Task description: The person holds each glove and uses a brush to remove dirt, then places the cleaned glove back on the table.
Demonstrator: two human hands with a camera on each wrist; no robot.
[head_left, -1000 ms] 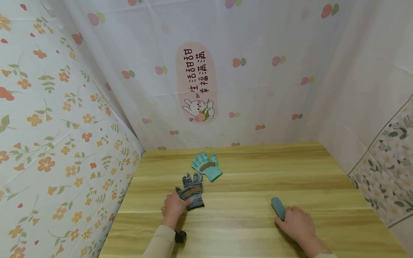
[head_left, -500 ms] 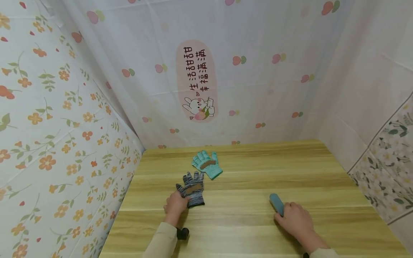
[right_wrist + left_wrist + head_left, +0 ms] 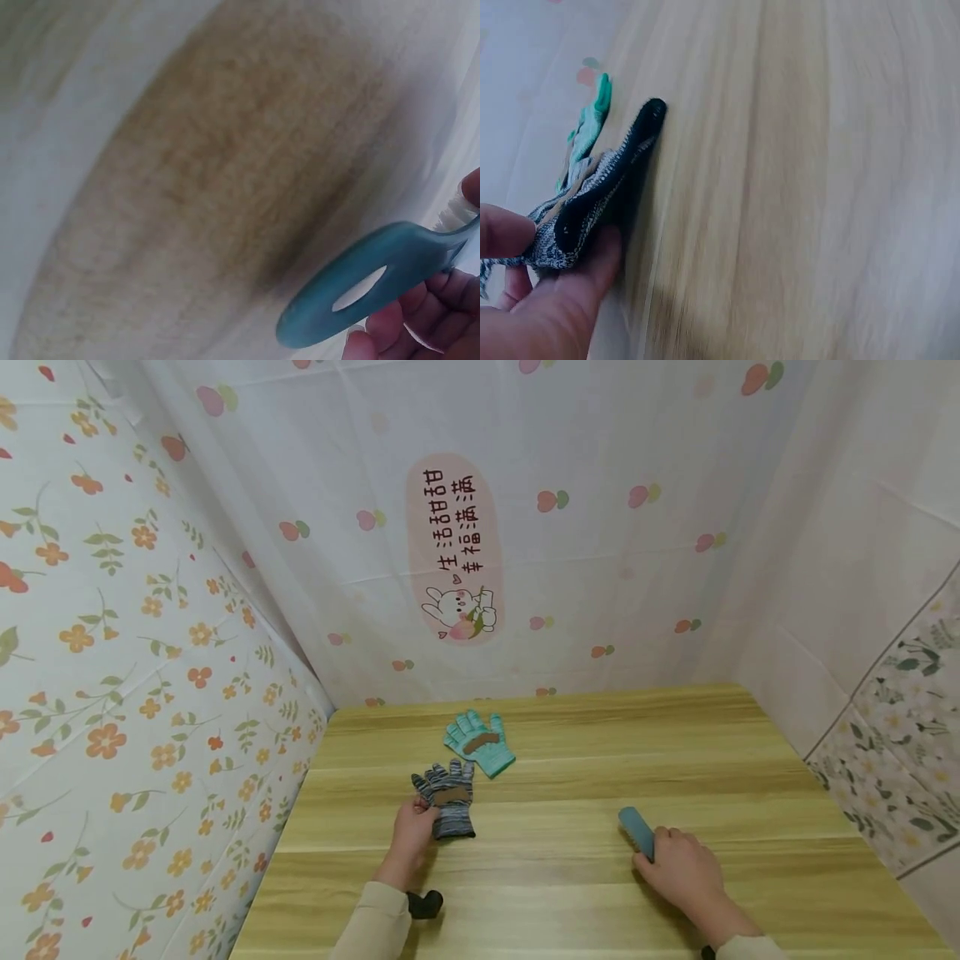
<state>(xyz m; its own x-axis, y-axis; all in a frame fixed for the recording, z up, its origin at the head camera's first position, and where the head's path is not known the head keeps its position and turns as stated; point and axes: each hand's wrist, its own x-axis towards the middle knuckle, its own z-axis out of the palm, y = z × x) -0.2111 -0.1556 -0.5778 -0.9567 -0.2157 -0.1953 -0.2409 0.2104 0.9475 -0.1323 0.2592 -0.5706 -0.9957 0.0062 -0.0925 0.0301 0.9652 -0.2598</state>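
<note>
In the head view, a dark grey striped knit glove with a brown patch lies palm side up on the table. My left hand pinches its left edge; the left wrist view shows the glove between thumb and fingers, that side lifted. A mint-green glove, also with a brown patch, lies just beyond it. On the right, my right hand grips a blue-teal brush, head pointing away to the left. The right wrist view shows the brush's handle with an oval hole, and white bristles.
The wood-grain table is backed by a pale printed curtain. Flowered cloth closes off the left side, and another cloth hangs on the right. A black wrist mount sticks out beside the left sleeve.
My left hand has gone from lying over the grey glove's thumb side to pinching and raising that edge. The right hand has shifted slightly left and away with the brush.
</note>
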